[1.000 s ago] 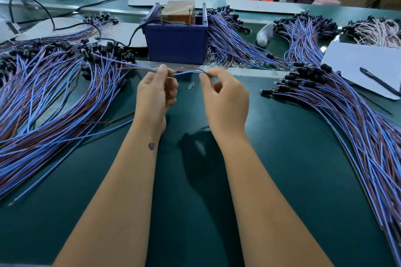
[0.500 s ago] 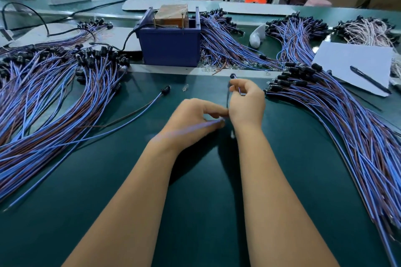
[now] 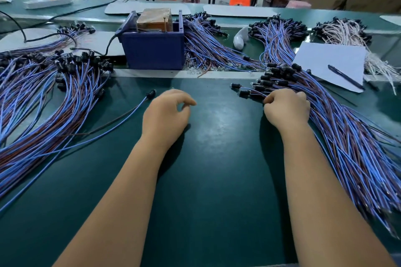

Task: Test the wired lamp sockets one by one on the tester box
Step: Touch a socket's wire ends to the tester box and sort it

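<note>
The right hand (image 3: 286,109) sits at the near edge of the right-hand pile of wired sockets (image 3: 338,136), its fingers curled down among the blue and brown leads just behind the black socket heads; whether it has pinched one wire is hard to tell. The left hand (image 3: 166,112) hovers over the green mat (image 3: 206,180) in the middle, fingers loosely curled and holding nothing. Just to its left lies a single wired socket (image 3: 150,94), black head pointing up the table, its blue and brown leads trailing away toward the left pile (image 3: 43,104). The blue tester box (image 3: 154,50) stands beyond both hands, well apart from them, with a tan block inside and a black cable running off its left side. Half a second ago the two hands were together in the middle, working a wire between them; now they have parted, the right gone to the pile, the left empty. A pen (image 3: 345,77) lies on white paper (image 3: 325,58) at the right.
</note>
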{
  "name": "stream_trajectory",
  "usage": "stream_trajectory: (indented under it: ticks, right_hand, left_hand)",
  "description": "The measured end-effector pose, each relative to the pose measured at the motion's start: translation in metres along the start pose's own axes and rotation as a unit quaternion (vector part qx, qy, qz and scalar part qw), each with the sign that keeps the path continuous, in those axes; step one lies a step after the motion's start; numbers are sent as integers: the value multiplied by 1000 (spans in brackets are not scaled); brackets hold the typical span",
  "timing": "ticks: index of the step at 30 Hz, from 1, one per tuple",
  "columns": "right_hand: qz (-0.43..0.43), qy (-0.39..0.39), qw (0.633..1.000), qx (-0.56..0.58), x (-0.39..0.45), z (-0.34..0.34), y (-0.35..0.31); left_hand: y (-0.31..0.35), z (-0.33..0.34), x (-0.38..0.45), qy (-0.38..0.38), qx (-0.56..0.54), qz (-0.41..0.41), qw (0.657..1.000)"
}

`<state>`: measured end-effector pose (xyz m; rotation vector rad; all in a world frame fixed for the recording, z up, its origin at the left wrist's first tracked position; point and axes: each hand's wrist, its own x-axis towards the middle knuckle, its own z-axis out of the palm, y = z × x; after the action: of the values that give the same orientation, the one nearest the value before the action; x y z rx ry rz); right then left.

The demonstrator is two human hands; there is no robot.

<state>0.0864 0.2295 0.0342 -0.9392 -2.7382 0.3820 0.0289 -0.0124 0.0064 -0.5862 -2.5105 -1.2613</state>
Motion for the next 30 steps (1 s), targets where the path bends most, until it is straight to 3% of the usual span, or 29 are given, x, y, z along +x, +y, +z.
stream_trajectory:
  ticks: [4, 8, 11, 14, 17, 21, 23, 26, 28, 30]
  right_hand:
    - [55, 31, 996, -63, -4, 4, -14]
    - [54, 86, 993, -59, -13, 8, -41]
    - [-12, 89, 996, -8, -20, 11, -74]
    - [-116, 32, 990, 75, -34, 24, -112]
    - [-133, -72, 958, 242, -52, 45, -133]
    - [-155, -49, 940, 301, -63, 61, -140]
    - [-146, -72, 902, 401, -65, 59, -145]
    - [-103, -180, 796, 569, -69, 54, -147]
    - [-88, -237, 726, 640, -68, 51, -144]
    - [-64, -279, 659, 695, -64, 47, -138]
  left_hand:
    - [-10, -12, 3, 103, 91, -57, 989]
    - [-20, -23, 5, 69, 175, -157, 970]
    - [-22, -26, 6, 38, 189, -178, 965]
    - [-26, -24, 9, 29, 163, -162, 973]
    - [-28, -21, 10, 49, 132, -147, 979]
    - [-21, -23, 14, 140, -105, -119, 977]
    - [-13, -26, 17, 147, -300, -109, 936]
    - [-6, -28, 15, 34, -549, -87, 830]
    - [-6, -28, 12, -75, -602, -61, 793]
    - [-6, -28, 9, -164, -603, -52, 779]
